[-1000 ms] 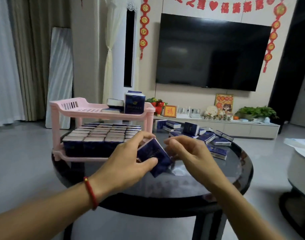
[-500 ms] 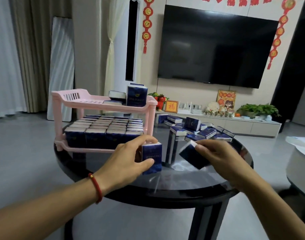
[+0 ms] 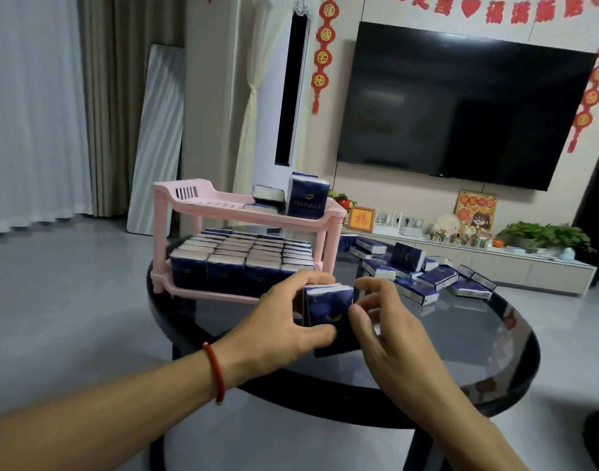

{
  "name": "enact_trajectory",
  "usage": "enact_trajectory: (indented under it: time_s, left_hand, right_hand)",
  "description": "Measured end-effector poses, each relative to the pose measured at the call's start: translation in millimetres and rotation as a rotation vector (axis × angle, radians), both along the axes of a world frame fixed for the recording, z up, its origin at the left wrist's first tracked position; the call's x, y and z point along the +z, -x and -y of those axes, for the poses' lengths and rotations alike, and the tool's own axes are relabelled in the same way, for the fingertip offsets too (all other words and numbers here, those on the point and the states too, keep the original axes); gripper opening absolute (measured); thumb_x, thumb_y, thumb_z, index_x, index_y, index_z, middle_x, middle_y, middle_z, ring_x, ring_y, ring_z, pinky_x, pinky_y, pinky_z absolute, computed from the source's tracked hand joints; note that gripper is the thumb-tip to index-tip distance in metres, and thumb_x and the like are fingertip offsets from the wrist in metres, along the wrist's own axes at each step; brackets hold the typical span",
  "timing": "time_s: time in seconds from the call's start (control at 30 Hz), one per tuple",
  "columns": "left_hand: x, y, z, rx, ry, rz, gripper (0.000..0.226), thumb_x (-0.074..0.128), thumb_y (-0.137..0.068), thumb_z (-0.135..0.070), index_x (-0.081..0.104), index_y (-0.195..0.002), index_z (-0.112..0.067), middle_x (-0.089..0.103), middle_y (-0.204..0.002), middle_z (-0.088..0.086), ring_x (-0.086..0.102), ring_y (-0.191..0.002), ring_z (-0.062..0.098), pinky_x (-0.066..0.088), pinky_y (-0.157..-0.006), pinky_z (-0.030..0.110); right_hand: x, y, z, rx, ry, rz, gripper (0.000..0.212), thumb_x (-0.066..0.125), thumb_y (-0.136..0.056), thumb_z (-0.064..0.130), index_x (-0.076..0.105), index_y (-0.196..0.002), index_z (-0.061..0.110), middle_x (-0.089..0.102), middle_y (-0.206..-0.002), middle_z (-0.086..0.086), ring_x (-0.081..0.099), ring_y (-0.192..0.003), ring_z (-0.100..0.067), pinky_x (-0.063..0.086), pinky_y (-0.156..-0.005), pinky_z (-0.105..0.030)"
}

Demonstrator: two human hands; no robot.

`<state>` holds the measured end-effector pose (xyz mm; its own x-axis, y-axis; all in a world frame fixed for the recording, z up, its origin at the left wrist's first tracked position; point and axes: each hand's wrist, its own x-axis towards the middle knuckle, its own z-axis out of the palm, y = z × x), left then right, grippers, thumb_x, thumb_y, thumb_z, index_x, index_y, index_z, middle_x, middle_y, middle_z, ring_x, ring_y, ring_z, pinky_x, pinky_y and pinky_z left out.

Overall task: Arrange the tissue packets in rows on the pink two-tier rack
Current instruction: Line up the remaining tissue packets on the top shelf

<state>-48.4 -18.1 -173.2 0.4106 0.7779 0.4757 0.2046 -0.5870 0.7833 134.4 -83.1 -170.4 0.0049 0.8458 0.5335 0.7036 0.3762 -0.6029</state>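
Both hands, left hand [image 3: 277,321] and right hand [image 3: 386,321], clamp upright tissue packets [image 3: 328,305] together on the counter [image 3: 461,341]; square them flush before lifting onto the pink rack [image 3: 203,202].

Your left hand [image 3: 277,329] and right hand [image 3: 390,331] each had a grip on the dark blue tissue packets [image 3: 328,307] held upright between them over the desk [image 3: 461,345]. The pink rack [image 3: 189,205] stood at eleven o'clock, its lower tier packed in rows; loose packets [image 3: 424,273] lay at one o'clock.

Loose packets [image 3: 437,277] right of rack [image 3: 243,215]
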Motion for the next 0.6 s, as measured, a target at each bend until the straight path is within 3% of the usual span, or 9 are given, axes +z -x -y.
enact_trajectory:
  time_s: [0.1, 0.23, 0.33, 0.4, 0.5, 0.6]
  left_hand:
    - [12, 12, 4, -0.042, -0.058, -0.025, 0.077, 0.082, -0.076, -0.019, 0.048, -0.141, -0.043, 0.07, -0.125, -0.007, 0.07, -0.112, 0.009, 0.058, -0.099, 0.038]
    - [47, 37, 16, -0.094, -0.198, -0.214, 0.088, 0.084, -0.083, -0.025, 0.033, -0.151, -0.05, 0.066, -0.133, -0.012, 0.063, -0.12, -0.001, 0.054, -0.101, 0.022]
    - [86, 60, 8, 0.042, -0.294, -0.069, 0.05, 0.08, -0.087, -0.024, 0.062, -0.132, -0.034, 0.072, -0.11, -0.009, 0.07, -0.101, 0.005, 0.059, -0.087, 0.022]
    - [116, 70, -16, 0.245, -0.427, -0.083, 0.03, 0.076, -0.09, -0.019, 0.068, -0.118, -0.027, 0.071, -0.102, -0.009, 0.069, -0.093, 0.005, 0.059, -0.08, 0.022]
    - [158, 78, -62, 0.35, -0.464, -0.395, 0.044, 0.074, -0.088, -0.022, 0.062, -0.13, -0.03, 0.062, -0.127, -0.01, 0.059, -0.117, 0.01, 0.053, -0.091, 0.026]
    - [180, 76, -99, 0.158, -0.146, -0.643, 0.08, 0.081, -0.086, -0.028, 0.039, -0.154, -0.036, 0.036, -0.161, -0.006, 0.036, -0.147, 0.022, 0.038, -0.113, 0.039]
  right_hand:
    - [19, 1, 2, 0.073, -0.009, 0.084, 0.051, 0.061, -0.095, 0.039, 0.042, -0.142, 0.042, 0.054, -0.127, 0.027, 0.057, -0.112, 0.008, 0.052, -0.087, -0.014]
    - [45, 5, -1, 0.295, 0.025, -0.008, 0.057, 0.073, -0.086, 0.037, 0.055, -0.14, 0.038, 0.067, -0.126, 0.015, 0.068, -0.11, -0.002, 0.058, -0.095, -0.029]
    - [67, 0, -7, 0.339, -0.045, -0.124, 0.055, 0.075, -0.077, 0.037, 0.063, -0.13, 0.029, 0.072, -0.121, 0.012, 0.07, -0.112, -0.011, 0.058, -0.097, -0.038]
    - [84, -7, -11, 0.356, -0.069, -0.176, 0.049, 0.077, -0.078, 0.035, 0.066, -0.125, 0.026, 0.075, -0.116, 0.009, 0.071, -0.11, -0.014, 0.058, -0.097, -0.044]
    - [107, -14, -19, 0.377, -0.133, -0.228, 0.048, 0.082, -0.078, 0.038, 0.07, -0.122, 0.023, 0.077, -0.114, -0.001, 0.073, -0.107, -0.022, 0.059, -0.095, -0.048]
    - [124, -16, -28, 0.361, -0.198, -0.26, 0.043, 0.075, -0.079, 0.024, 0.071, -0.12, 0.019, 0.079, -0.106, -0.005, 0.075, -0.101, -0.025, 0.061, -0.089, -0.043]
